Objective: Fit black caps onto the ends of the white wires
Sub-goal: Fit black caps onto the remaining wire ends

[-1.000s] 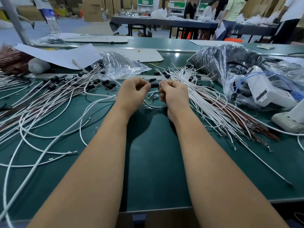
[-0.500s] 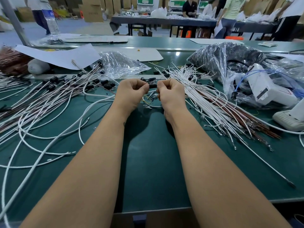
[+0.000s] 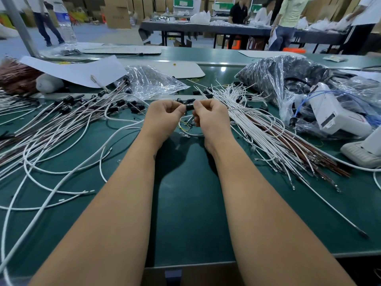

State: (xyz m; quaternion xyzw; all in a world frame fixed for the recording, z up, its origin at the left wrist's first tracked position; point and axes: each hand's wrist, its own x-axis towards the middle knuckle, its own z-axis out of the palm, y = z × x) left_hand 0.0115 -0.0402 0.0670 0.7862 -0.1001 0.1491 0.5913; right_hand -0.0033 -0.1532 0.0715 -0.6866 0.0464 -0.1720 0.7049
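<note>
I see both forearms stretched out over a dark green worktop [image 3: 185, 203]. My left hand [image 3: 164, 118] and right hand [image 3: 212, 120] meet at the far middle, fingers curled, each pinching one end of a small black cap [image 3: 189, 106] held between them just above the surface. Whether a wire end sits inside the cap I cannot tell; a white wire [image 3: 245, 109] runs off to the right from the right hand.

Left of the hands: a spread of white wires with black caps on their far ends [image 3: 68, 120], tangled with brownish ones, long loops trailing toward the near edge. Right of the hands: a bundle of uncapped white wires [image 3: 268, 137] fanned diagonally, with red-brown wires beneath. A few loose black caps [image 3: 206, 92] lie at the bundle's far end.

Further back: a crumpled clear plastic bag [image 3: 152, 81], a white paper sheet [image 3: 76, 69], a white board [image 3: 165, 68]. At right, a large plastic bag of dark parts [image 3: 284, 77] and a white device [image 3: 334, 114] inside clear plastic, with blue cable. A clear bottle [image 3: 66, 27] stands far left.

The room is a warehouse floor: stacked cardboard boxes [image 3: 117, 13], a long dark table [image 3: 226, 29], several people standing beside it, one person walking at far left.
</note>
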